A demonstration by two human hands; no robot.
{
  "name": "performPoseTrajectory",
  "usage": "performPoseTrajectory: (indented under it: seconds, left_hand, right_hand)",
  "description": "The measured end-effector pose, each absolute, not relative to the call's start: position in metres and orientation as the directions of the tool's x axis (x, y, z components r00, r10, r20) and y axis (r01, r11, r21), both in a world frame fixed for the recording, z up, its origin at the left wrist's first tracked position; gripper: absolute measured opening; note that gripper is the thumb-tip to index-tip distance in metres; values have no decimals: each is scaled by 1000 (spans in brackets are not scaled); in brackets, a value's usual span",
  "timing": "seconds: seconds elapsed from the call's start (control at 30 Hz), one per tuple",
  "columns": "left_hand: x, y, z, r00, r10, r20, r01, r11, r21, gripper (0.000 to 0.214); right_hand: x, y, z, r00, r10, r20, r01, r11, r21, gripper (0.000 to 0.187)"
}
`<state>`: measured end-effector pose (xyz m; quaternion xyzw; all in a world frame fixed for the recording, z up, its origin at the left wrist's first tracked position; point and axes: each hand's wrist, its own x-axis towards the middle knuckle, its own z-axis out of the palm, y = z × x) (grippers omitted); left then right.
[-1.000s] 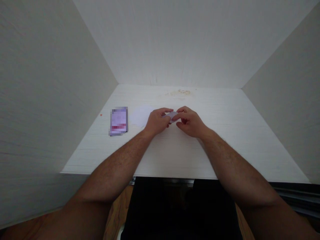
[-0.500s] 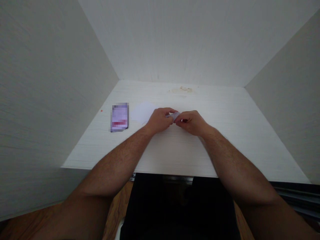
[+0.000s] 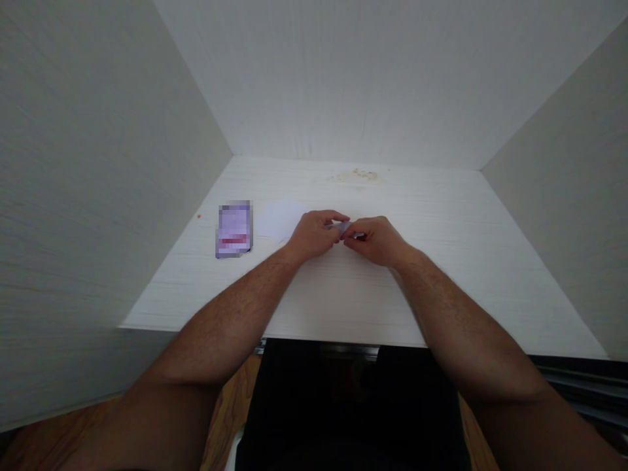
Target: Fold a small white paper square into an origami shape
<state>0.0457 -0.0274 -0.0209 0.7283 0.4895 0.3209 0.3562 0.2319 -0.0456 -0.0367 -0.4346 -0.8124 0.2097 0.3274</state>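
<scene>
My left hand and my right hand meet at the middle of the white table. Both pinch a small pale piece of paper between their fingertips, just above the tabletop. Most of that paper is hidden by the fingers. A white sheet of paper lies flat right behind my left hand.
A purple and white packet with a red band lies on the table to the left. A tiny red speck sits near the left wall. White walls close the table on three sides; a brownish stain marks the far edge.
My hands have drawn closer together and lowered toward the table, pressing the small paper smaller between them. The view shifted slightly upward. The packet and sheet stayed put.
</scene>
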Motion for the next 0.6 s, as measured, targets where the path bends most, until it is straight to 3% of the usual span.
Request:
performPoseTrajectory:
  seconds: [0.2,0.6]
  left_hand:
    - [45,-25,-22,276,961,24,426,-144,893,35]
    - [43,-19,-24,241,970,-1,333,-82,939,38]
  right_hand:
    - [231,-47,-34,-340,873,350,576,488,-656,12]
    - [231,-46,-31,-158,918,364,558,387,-734,13]
